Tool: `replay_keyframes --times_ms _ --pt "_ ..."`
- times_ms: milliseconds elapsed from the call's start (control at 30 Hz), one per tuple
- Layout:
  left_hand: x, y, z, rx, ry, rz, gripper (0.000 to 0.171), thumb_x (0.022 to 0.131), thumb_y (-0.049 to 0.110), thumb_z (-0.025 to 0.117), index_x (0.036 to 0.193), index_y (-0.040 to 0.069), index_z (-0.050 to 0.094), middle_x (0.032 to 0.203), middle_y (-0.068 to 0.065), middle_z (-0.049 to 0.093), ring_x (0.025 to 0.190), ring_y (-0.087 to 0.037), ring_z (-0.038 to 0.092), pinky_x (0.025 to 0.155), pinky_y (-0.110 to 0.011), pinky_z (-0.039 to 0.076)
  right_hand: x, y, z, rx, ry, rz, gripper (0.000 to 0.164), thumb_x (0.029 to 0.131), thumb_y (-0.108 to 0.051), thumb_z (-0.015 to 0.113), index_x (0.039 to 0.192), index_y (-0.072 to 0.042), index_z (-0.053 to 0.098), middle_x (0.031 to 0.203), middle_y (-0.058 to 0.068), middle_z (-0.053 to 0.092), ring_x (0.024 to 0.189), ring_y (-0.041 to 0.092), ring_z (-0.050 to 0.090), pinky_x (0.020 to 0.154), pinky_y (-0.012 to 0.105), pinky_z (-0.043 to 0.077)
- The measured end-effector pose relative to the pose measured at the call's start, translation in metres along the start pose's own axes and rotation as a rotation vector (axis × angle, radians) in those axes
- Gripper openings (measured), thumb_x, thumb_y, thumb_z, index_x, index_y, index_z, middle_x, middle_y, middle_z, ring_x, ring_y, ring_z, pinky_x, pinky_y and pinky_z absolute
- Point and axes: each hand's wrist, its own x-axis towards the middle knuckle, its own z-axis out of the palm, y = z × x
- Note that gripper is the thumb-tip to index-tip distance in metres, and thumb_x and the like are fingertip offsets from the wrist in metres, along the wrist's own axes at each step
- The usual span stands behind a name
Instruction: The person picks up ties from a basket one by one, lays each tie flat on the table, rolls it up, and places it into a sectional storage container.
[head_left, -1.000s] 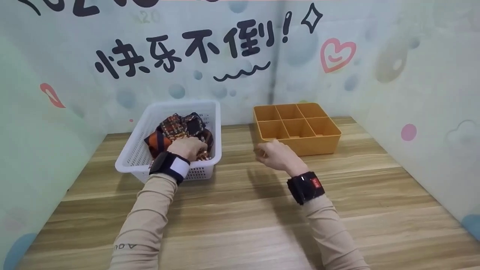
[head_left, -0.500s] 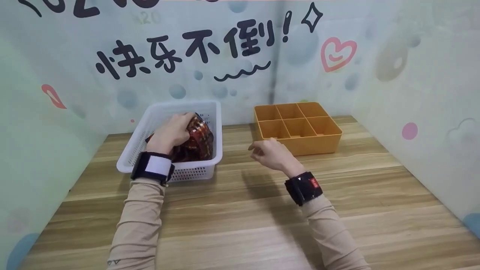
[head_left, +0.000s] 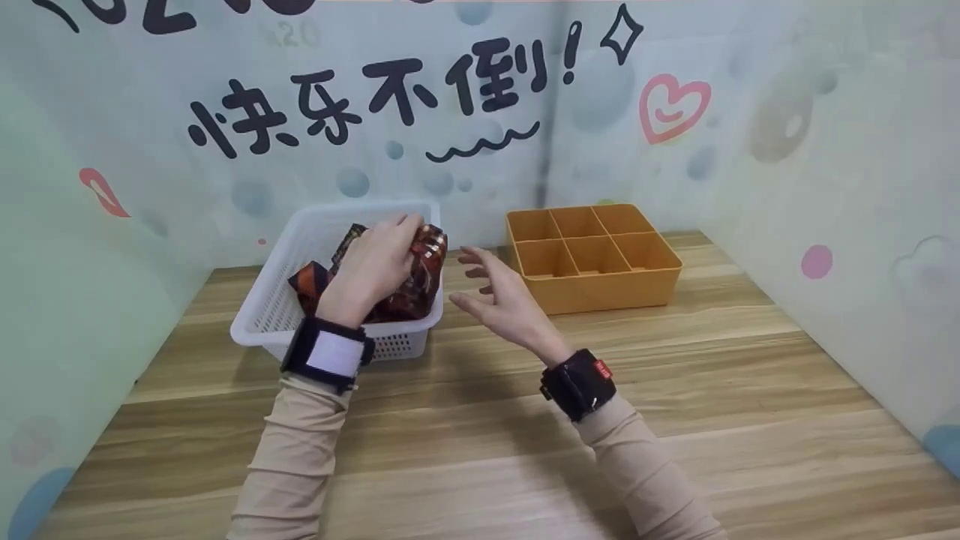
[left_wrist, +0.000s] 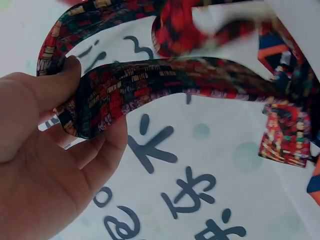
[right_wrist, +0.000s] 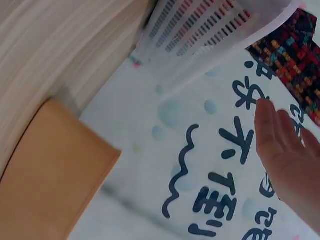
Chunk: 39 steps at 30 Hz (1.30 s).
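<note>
My left hand (head_left: 371, 266) is over the white basket (head_left: 259, 319), gripping a dark red patterned necktie (head_left: 426, 274). In the left wrist view, thumb and fingers pinch a folded loop of this necktie (left_wrist: 145, 85), and its band runs off to the right. Below and beside it in the basket lie other ties, one with orange and navy stripes (head_left: 309, 283). Just right of the basket, my right hand (head_left: 499, 300) is raised with fingers spread and nothing in them. The right wrist view shows that hand (right_wrist: 290, 155) below a patterned tie (right_wrist: 295, 62), apart from it.
An orange organizer box (head_left: 600, 289) with several compartments stands on the wooden table (head_left: 480, 465), right of the basket. A printed wall sheet (head_left: 480, 180) closes off the back, and similar panels flank both sides.
My left hand has risen from within the basket and moved right with the necktie. The right hand has moved left toward the basket, and its fingers have spread.
</note>
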Motion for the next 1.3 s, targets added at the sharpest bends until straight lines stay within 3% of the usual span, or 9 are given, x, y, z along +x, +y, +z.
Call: replay_keyframes --times_ms 167,333,400,567,767,867,1000,1133,1300 --pt "-0.007 0.016 0.003 0.021 0.036 0.071 0.023 0.09 0.002 0.052 0.113 0.005 0.055 0.109 -0.015 0.061 0.097 -0.037 0.062 0.078 -0.051 0.053 0.006 -0.003 0.017 0.071 0.014 0.042 0.086 0.077 -0.022 0.078 0.147 -0.013 0.029 0.142 0.01 0.048 0.127 0.025 0.049 0.101 0.042 0.046" --pt "-0.015 0.022 0.005 -0.002 0.057 0.11 0.033 0.085 0.001 0.057 0.117 0.003 0.054 0.109 -0.018 0.062 0.099 -0.038 0.062 0.082 -0.051 0.052 0.01 -0.001 0.039 0.069 0.041 0.036 0.103 0.066 -0.023 0.086 0.148 -0.01 0.024 0.144 0.012 0.047 0.13 0.024 0.048 0.109 0.038 0.04" --pt "-0.019 0.02 0.006 -0.022 0.05 0.108 0.038 0.082 0.001 0.059 0.119 0.002 0.053 0.113 -0.019 0.062 0.102 -0.038 0.061 0.086 -0.051 0.051 0.012 0.001 0.048 0.044 0.046 0.027 0.096 0.066 -0.023 0.085 0.144 -0.007 0.032 0.139 0.013 0.052 0.126 0.024 0.052 0.108 0.034 0.04" --pt "-0.028 0.006 0.01 -0.183 0.005 0.091 0.054 0.078 0.002 0.066 0.128 0.002 0.048 0.124 -0.019 0.055 0.116 -0.036 0.054 0.1 -0.049 0.044 0.017 0.003 0.056 0.02 0.091 0.008 0.052 0.075 -0.009 0.073 0.123 0.0 0.055 0.116 0.016 0.066 0.106 0.028 0.063 0.094 0.034 0.051" --pt "-0.032 -0.013 0.025 -0.356 -0.039 0.106 0.087 0.071 0.02 0.082 0.142 0.003 0.035 0.138 -0.019 0.045 0.128 -0.035 0.045 0.111 -0.051 0.034 0.019 -0.008 0.037 0.198 0.213 -0.076 0.046 0.075 0.012 0.057 0.12 0.005 0.055 0.118 0.021 0.063 0.109 0.03 0.062 0.098 0.032 0.049" --pt "-0.029 -0.022 0.039 -0.422 -0.063 0.132 0.091 0.07 0.02 0.083 0.144 0.005 0.033 0.142 -0.017 0.045 0.131 -0.033 0.044 0.113 -0.048 0.032 0.017 -0.022 0.021 0.289 0.253 -0.124 0.048 0.075 0.018 0.05 0.121 0.006 0.054 0.119 0.021 0.062 0.108 0.029 0.061 0.096 0.031 0.05" --pt "-0.022 -0.032 0.057 -0.446 -0.038 0.135 0.076 0.075 0.018 0.079 0.14 0.007 0.042 0.136 -0.015 0.053 0.127 -0.031 0.049 0.112 -0.046 0.034 0.011 -0.042 -0.003 0.356 0.296 -0.188 0.053 0.072 0.021 0.042 0.122 0.007 0.05 0.118 0.023 0.06 0.106 0.025 0.06 0.093 0.03 0.05" --pt "-0.02 -0.038 0.067 -0.368 0.013 0.114 0.052 0.079 0.009 0.073 0.127 0.005 0.054 0.125 -0.016 0.06 0.118 -0.033 0.054 0.105 -0.047 0.04 0.005 -0.055 -0.025 0.365 0.33 -0.215 0.056 0.067 0.02 0.037 0.12 0.005 0.047 0.113 0.023 0.062 0.098 0.021 0.06 0.084 0.029 0.05" --pt "-0.02 -0.037 0.075 -0.278 0.045 0.147 0.031 0.083 0.01 0.068 0.112 0.001 0.062 0.109 -0.017 0.064 0.105 -0.034 0.058 0.096 -0.047 0.046 0.0 -0.057 -0.045 0.325 0.304 -0.222 0.05 0.071 0.014 0.037 0.119 0.003 0.045 0.111 0.022 0.062 0.093 0.018 0.06 0.079 0.028 0.05"
